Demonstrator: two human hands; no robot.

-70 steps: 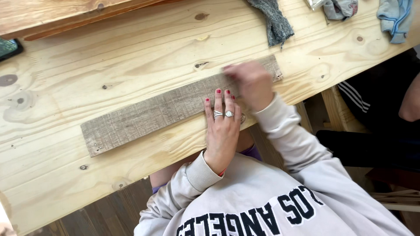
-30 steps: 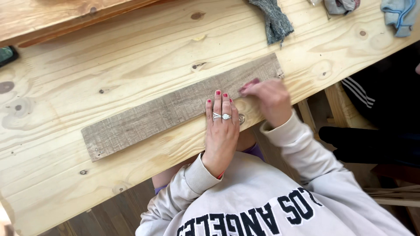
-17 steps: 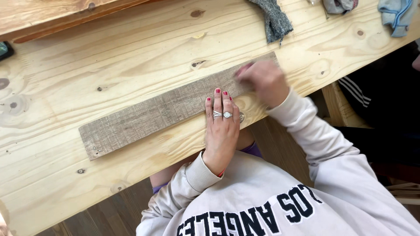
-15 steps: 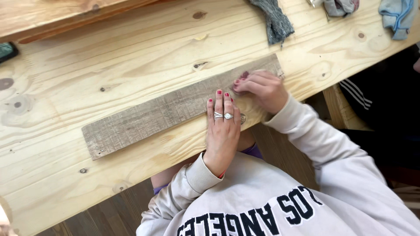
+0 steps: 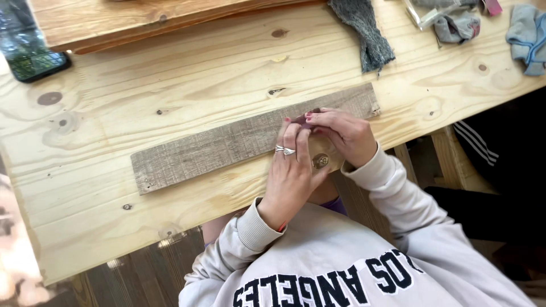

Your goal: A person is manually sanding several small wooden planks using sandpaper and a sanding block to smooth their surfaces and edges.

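Your right hand [image 5: 347, 133] had drawn back from the far end of the grey weathered plank [image 5: 227, 145] to meet your left hand [image 5: 293, 167]; it appeared to pinch something small and dark, too small to identify. Your left hand lay flat and open, pressing the plank down. The plank lay diagonally on the pine surface [image 5: 170, 74], near its front edge. A phone [image 5: 34, 59], grey cloth [image 5: 364, 31] and blue rag [image 5: 526, 37] lay well apart, obstructing nothing
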